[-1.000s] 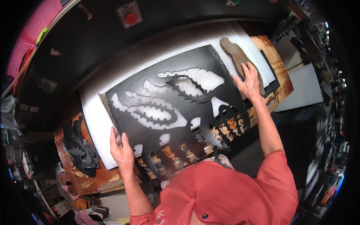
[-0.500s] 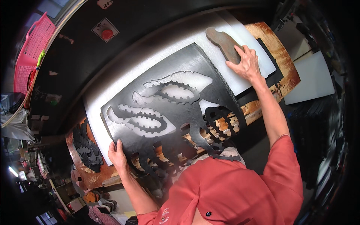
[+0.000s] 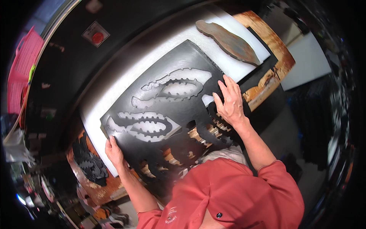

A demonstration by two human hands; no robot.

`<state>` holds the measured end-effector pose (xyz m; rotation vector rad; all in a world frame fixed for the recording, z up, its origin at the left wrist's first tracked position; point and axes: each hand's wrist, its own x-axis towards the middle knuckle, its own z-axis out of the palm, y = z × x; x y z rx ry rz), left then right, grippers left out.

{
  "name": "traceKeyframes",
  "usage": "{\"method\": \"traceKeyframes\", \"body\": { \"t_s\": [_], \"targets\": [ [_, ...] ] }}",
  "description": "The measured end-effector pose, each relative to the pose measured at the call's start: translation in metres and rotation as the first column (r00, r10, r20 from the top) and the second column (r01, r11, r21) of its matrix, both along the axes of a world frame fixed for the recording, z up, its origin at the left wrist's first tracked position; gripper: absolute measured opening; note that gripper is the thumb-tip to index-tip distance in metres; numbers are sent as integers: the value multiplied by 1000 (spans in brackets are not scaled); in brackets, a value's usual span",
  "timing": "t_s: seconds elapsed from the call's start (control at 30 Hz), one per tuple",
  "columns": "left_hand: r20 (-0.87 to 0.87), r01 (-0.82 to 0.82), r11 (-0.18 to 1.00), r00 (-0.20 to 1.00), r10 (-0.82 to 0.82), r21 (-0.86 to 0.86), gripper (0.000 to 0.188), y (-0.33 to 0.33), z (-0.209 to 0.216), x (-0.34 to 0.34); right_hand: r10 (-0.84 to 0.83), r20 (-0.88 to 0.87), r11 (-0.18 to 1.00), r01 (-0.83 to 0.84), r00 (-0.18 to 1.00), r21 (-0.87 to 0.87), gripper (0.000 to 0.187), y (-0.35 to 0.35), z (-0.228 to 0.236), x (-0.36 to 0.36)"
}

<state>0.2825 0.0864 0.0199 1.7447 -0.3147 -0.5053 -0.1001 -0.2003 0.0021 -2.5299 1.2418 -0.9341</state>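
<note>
A black rubber-like sheet (image 3: 152,91) lies tilted across a white board (image 3: 131,70), with toothed, sole-shaped cutouts through it. Its near part is ragged with cut-away gaps and hangs over the board's near edge. My left hand (image 3: 115,153) is closed on the sheet's left edge, the thumb on top and most fingers hidden. Over the sheet's right edge, my right hand (image 3: 231,105) has its fingers stretched out and holds nothing. A brown, rusty-looking sole-shaped plate (image 3: 228,42), probably a cutting die, rests on the white board at the far right, apart from both hands.
Toothed black cut pieces (image 3: 89,160) are heaped on the worn wooden table (image 3: 105,192) at the left. Beyond the board stands a dark machine body with a red button (image 3: 97,37). A pink basket (image 3: 23,68) is at far left, a pale panel (image 3: 308,61) at right.
My right hand has let go of the brown sole-shaped plate and come nearer, over to the black sheet's right edge. My left hand stays on the sheet's left edge. The whole view has shifted slightly.
</note>
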Motion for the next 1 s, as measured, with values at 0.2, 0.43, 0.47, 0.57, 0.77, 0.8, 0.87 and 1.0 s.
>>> {"method": "traceKeyframes", "body": {
  "t_s": [0.2, 0.43, 0.47, 0.57, 0.77, 0.8, 0.87, 1.0],
  "targets": [
    [129, 129, 991, 983, -131, 19, 36, -20, -17, 14, -417, -11, 868, 402, 909, 291, 65, 25, 16, -10],
    [114, 330, 944, 939, -324, -30, 33, -19, -3, -2, -446, 505, 566, -205, 739, 799, 35, 103, 17, -92],
    [52, 375, 923, 927, -372, -84, 33, -23, 0, -5, -458, 582, 577, -273, 672, 770, 28, 122, 13, -99],
    [7, 430, 896, 902, -432, -109, 41, -37, 16, -25, -473, 599, 490, -372, 646, 788, 24, 170, 16, -128],
    [140, 668, 727, 744, -653, -159, 44, -70, 68, -106, -462, 543, 670, -125, 701, 731, 27, 211, 30, -175],
    [135, 685, 714, 729, -671, -148, 43, -74, 77, -126, -471, 519, 680, -81, 714, 729, 25, 219, 33, -193],
    [167, 738, 657, 675, -718, -154, 41, -77, 92, -167, -488, 477, 696, -4, 731, 718, 23, 243, 38, -230],
    [238, 815, 549, 579, -780, -184, 36, -84, 106, -257, -576, 529, 733, 107, 623, 671, 26, 298, 43, -306]
  ]
}}
